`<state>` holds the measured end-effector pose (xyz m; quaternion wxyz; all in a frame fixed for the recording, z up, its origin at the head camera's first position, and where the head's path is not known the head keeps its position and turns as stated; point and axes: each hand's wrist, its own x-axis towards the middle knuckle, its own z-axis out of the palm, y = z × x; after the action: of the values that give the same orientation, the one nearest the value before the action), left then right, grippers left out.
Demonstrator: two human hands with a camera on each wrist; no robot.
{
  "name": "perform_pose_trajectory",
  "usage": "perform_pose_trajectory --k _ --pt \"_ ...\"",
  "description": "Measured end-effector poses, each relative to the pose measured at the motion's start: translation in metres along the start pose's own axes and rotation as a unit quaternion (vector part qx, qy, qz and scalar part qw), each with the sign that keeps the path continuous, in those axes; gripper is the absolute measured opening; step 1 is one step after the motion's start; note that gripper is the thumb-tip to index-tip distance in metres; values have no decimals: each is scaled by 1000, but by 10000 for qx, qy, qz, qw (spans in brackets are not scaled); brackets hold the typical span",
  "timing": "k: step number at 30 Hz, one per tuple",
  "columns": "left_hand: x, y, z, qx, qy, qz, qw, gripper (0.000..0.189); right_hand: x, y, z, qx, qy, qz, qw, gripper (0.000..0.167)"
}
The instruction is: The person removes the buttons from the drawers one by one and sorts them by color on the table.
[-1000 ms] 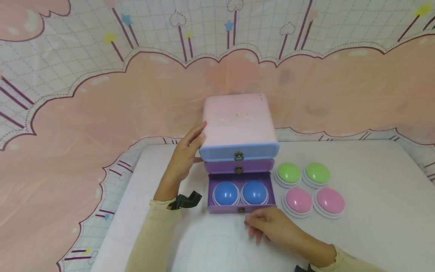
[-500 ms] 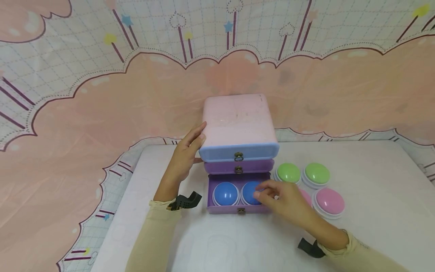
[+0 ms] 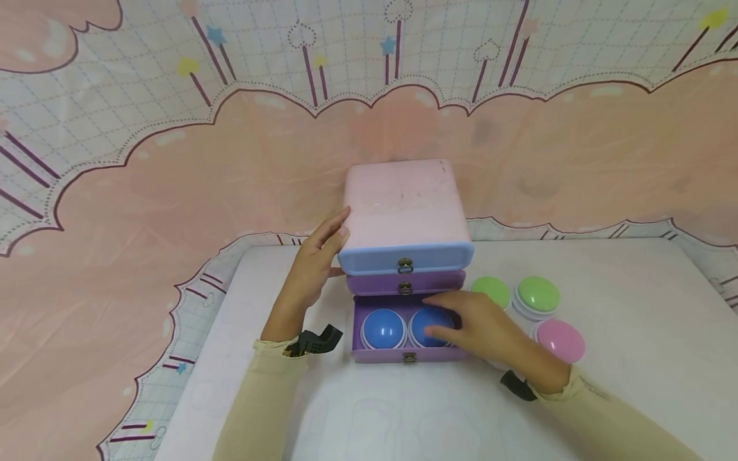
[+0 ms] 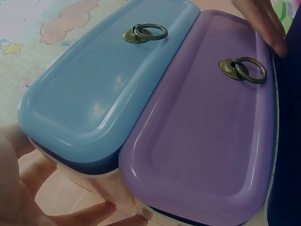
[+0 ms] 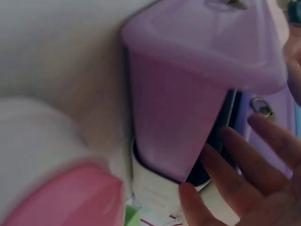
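A small drawer cabinet (image 3: 403, 202) with a pink top stands at the back of the table. Its lowest purple drawer (image 3: 377, 356) is pulled out and holds two blue dome-topped round buttons with white bases, the left blue button (image 3: 383, 328) and the right blue button (image 3: 426, 320). My left hand (image 3: 308, 269) rests on the cabinet's left side, fingers extended along it. Over the right blue button reaches my right hand (image 3: 490, 326), thumb at its front and fingertips behind it. In the right wrist view those fingers (image 5: 235, 183) are spread over the drawer.
Right of the drawer sit two green buttons, one nearer green button (image 3: 490, 291) and another green button (image 3: 538, 294). A pink button (image 3: 559, 339) lies in front; a second pink one is mostly behind my right hand. The blue drawer (image 4: 94, 94) and upper purple drawer (image 4: 202, 117) are closed.
My right hand has moved from in front of the drawer up over the right blue button, and its thumb and fingers have spread around it. The left hand has stayed put.
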<state>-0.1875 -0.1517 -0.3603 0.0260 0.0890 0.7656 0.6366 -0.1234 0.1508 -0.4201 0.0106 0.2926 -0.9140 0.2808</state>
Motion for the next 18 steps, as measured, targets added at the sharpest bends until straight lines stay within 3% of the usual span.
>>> perform_pose_trajectory --k 7,14,18 --pt "0 -1 -1 -54 -24 -14 10000 48 8 11 6 -373 -651 -630 9952 57" --pt "0 -2 -1 -7 -21 -13 10000 48 15 17 8 -269 -1073 -473 9927 57" --pt "1 -2 -1 8 -38 -24 10000 49 17 17 8 -297 -1104 -494 9922 57"
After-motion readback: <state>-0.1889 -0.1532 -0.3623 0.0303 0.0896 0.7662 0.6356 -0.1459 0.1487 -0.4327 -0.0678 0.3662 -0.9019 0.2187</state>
